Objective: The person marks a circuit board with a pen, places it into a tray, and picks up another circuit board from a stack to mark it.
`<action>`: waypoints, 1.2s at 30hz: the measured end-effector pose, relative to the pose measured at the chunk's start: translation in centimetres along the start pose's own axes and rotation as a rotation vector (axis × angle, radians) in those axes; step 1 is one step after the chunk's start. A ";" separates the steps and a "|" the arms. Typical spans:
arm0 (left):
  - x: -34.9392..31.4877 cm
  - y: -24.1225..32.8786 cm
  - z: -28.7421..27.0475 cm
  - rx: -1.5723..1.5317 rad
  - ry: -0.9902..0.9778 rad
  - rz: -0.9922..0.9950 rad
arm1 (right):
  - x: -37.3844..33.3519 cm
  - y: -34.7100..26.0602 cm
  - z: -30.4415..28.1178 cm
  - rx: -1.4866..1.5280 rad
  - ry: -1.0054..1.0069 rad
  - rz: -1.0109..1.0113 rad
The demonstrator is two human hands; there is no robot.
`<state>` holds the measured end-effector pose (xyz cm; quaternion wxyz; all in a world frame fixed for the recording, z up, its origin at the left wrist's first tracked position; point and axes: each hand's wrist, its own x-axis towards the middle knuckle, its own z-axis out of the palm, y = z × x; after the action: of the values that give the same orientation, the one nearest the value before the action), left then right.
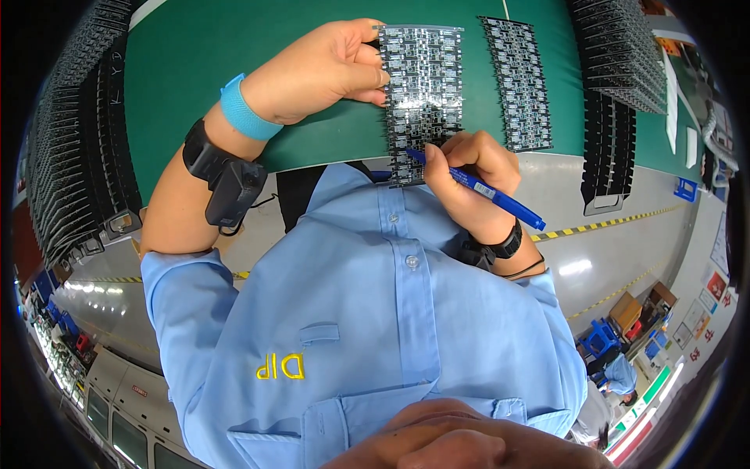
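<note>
My left hand [336,70] grips the left edge of a long circuit board panel [423,70], its fingers and thumb closed on the upper part. The panel is dark, covered with rows of small components, and its lower end reaches past the near edge of the green table. My right hand [476,172] is closed around a blue marker pen [512,207], whose tip points left onto the lower part of the panel. Whether the tip touches the board I cannot tell. To the right, a second circuit board panel [518,86] lies on the table.
On the green tabletop [219,43], a black rack [109,133] with many upright boards stands at the left. Another black rack [609,141] holds stacked boards at the right. A blue stool [600,338] and a co-worker [621,375] appear far off at lower right.
</note>
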<state>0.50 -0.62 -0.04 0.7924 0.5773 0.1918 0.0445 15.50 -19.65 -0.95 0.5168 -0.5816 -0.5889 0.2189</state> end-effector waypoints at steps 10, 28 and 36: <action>0.0 0.1 0.0 0.003 -0.011 -0.001 | -0.4 -0.1 0.0 -0.031 -0.041 -0.059; 0.0 0.3 0.2 -0.003 0.036 -0.030 | -0.4 -0.1 0.0 -0.062 -0.061 -0.068; 0.0 0.2 0.4 -0.009 0.041 -0.009 | -0.3 -0.3 0.0 -0.013 -0.038 -0.061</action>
<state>0.68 -0.89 0.28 0.7913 0.5717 0.2102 0.0535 15.27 -20.02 -0.83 0.5082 -0.5627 -0.6173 0.2100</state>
